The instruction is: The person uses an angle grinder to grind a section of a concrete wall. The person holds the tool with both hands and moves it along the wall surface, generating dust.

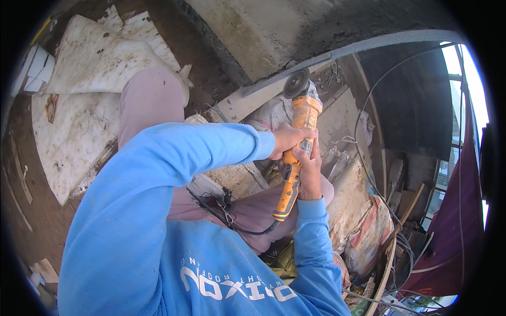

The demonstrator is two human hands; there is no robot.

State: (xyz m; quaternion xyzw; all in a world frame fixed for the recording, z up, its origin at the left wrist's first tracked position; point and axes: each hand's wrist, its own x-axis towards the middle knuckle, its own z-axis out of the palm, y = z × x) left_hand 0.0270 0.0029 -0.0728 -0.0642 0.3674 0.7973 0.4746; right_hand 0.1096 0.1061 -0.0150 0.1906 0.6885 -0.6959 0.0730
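Note:
A dusty yellow-orange angle grinder (304, 117) is held up in front of me, its dark disc (297, 83) at the far end. My left hand (287, 140) closes round the body from the left, with most of its fingers hidden behind the tool. Just below it, my right hand (311, 173) wraps the handle, thumb across the front. From the tool's lower end a black cord (250, 231) loops left across my lap. The disc appears close to a pale, narrow beam or edge (263, 90); I cannot tell whether they touch.
Stained white sheets (79, 121) lie on the dirt at left. A grey concrete surface (279, 31) spans the far side. Dirty sacks (358, 226) and thin wood strips (387, 268) crowd the right. Loose cables (369, 179) hang by a dark panel (416, 100).

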